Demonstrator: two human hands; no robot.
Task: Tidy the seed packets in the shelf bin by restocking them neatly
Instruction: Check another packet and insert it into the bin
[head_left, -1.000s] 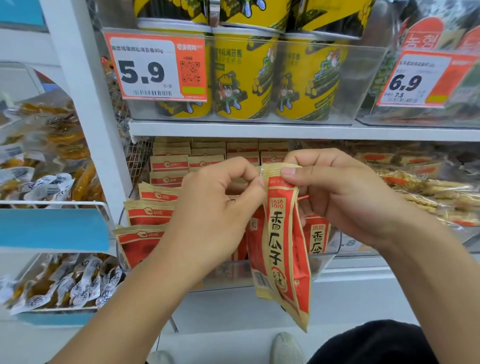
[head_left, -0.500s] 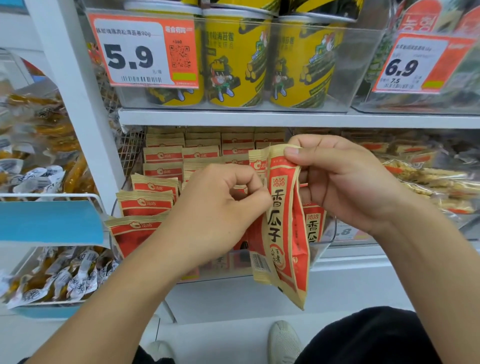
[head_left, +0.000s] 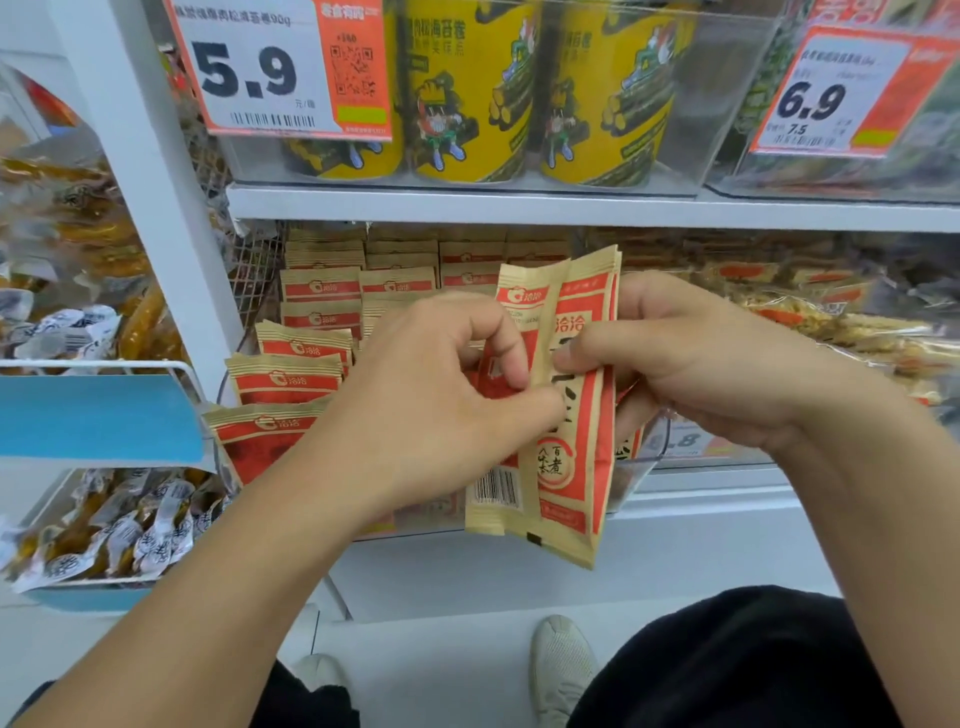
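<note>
Two or three red-and-tan seed packets (head_left: 566, 467) hang upright as a small stack in front of the clear shelf bin (head_left: 636, 470). My left hand (head_left: 436, 384) pinches the stack from the left with thumb and fingers curled. From the right, my right hand (head_left: 691, 364) grips its upper half, thumb across the front packet. Rows of the same packets (head_left: 291, 374) stand in the bin behind my hands, stepped back toward the wire rear wall. The bin's right half is hidden by my hands.
Yellow snack tubs (head_left: 467, 93) fill a clear bin on the shelf above, with price tags 5.9 (head_left: 275, 67) and 6.9 (head_left: 831, 93). Wrapped snacks lie in bins at left (head_left: 104, 525) and right (head_left: 831, 322). A white upright post (head_left: 156, 197) stands left.
Both hands slid down from the packets' top edge to their middle, so the packet tops now stick up above my fingers. The view has tilted slightly downward.
</note>
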